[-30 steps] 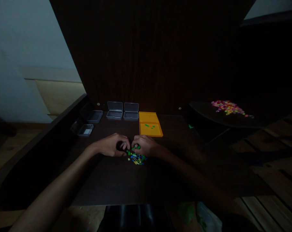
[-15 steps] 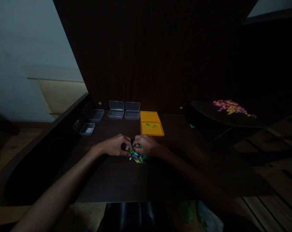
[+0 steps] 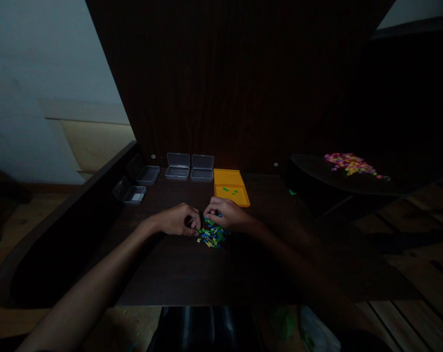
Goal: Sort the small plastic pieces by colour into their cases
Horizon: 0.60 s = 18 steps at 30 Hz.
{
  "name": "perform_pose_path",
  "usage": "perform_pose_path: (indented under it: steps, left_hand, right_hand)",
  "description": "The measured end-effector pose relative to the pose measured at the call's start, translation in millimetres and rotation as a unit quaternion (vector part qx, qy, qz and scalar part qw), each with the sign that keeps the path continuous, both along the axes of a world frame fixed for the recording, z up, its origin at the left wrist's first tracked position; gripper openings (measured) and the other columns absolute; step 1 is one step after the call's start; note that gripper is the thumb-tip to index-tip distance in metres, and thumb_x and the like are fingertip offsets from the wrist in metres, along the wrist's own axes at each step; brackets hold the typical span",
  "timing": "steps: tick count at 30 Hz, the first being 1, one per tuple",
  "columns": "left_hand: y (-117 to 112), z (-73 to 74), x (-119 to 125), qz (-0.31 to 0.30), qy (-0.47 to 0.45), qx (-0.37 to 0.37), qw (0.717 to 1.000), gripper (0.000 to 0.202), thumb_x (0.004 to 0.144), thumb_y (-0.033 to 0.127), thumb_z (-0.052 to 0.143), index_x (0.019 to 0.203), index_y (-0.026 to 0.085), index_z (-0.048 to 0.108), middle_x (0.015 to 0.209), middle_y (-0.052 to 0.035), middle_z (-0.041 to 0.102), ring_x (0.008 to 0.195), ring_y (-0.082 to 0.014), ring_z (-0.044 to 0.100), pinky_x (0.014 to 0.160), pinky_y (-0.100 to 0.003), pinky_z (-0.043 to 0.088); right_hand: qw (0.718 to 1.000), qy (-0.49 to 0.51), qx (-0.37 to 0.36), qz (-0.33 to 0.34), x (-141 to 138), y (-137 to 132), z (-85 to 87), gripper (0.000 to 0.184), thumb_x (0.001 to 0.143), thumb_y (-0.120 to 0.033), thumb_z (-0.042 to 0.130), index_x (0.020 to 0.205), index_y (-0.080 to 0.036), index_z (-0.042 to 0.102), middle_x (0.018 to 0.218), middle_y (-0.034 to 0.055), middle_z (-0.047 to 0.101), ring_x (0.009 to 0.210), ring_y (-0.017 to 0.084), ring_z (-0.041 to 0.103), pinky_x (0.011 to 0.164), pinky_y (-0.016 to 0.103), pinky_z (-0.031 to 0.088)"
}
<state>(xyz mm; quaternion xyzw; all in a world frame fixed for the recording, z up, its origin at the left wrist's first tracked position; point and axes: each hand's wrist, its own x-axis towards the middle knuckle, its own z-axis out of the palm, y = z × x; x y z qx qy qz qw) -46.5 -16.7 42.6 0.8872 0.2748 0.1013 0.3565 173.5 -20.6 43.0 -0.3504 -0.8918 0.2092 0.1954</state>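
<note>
A small heap of tiny bricks [image 3: 212, 236], green, blue and yellow, lies on the dark wooden table [image 3: 192, 274]. My left hand [image 3: 177, 220] rests at the heap's left edge with its fingers curled in. My right hand [image 3: 226, 214] hovers over the heap's far side, fingers pinched together around something too small to name. Behind the hands an orange tray [image 3: 230, 188] lies open with a few green pieces in it.
Two clear plastic boxes [image 3: 190, 167] stand open at the back, with two more [image 3: 135, 188] along the left edge. A pile of pink and yellow pieces [image 3: 348, 164] sits on a dark surface at the right. A dark panel rises behind the table.
My right hand has lifted a little off the heap and shifted back, showing more of the bricks. The left hand has stayed in place.
</note>
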Motion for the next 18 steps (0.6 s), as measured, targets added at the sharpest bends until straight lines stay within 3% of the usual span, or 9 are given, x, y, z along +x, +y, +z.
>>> perform_pose_path:
  steps: [7, 18]
  left_hand:
    - [-1.3, 1.8, 0.7, 0.011, 0.002, -0.021, 1.000, 0.013, 0.074, 0.025, 0.068, 0.080, 0.014, 0.070, 0.072, -0.0002, 0.061, 0.061, -0.0093, 0.051, 0.057, -0.019, 0.038]
    - [-0.7, 3.8, 1.0, 0.017, -0.013, -0.035, 0.999, 0.013, 0.074, 0.024, 0.066, 0.078, 0.012, 0.069, 0.074, -0.0012, 0.062, 0.063, -0.0094, 0.050, 0.059, -0.019, 0.039]
  right_hand:
    - [0.996, 0.053, -0.067, -0.001, 5.0, 7.6, -5.2, 0.007, 0.085, -0.017, 0.060, 0.085, -0.014, 0.067, 0.080, 0.0015, 0.056, 0.071, 0.011, 0.052, 0.064, 0.023, 0.040]
    - [0.994, 0.047, -0.101, 0.014, 5.2, 7.7, -10.6, 0.008, 0.085, -0.018, 0.060, 0.085, -0.014, 0.067, 0.081, 0.0015, 0.054, 0.070, 0.011, 0.050, 0.063, 0.022, 0.039]
